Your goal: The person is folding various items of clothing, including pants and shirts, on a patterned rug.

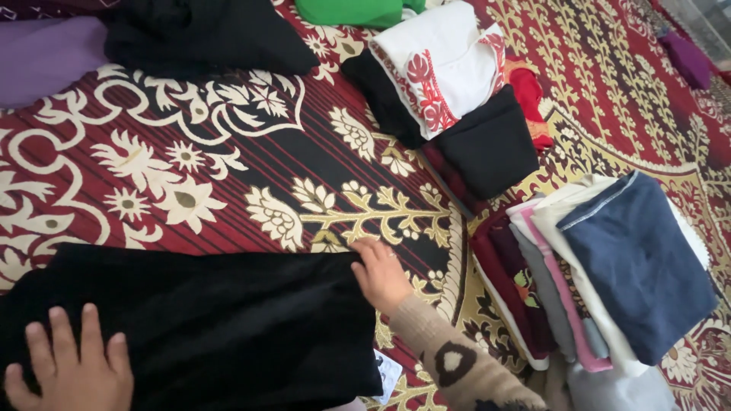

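Black cloth [205, 320] lay spread on the patterned carpet [228, 175], low in view. Left hand [68, 365] pressed flat on its near left part, fingers spread, gripping nothing. Right hand [381, 274] touched its right edge, fingers loosely curled. Folded stack [609, 281] just right.

I see two bare hands: my left hand [68, 373] at lower left, sleeve unseen; my right hand [381, 275] wears a tan knit sleeve [457, 361] with dark-and-cream diamond pattern, bottom centre.

Black garment [205, 320]: dark velvety cloth, spread flat on patterned carpet, bottom left.
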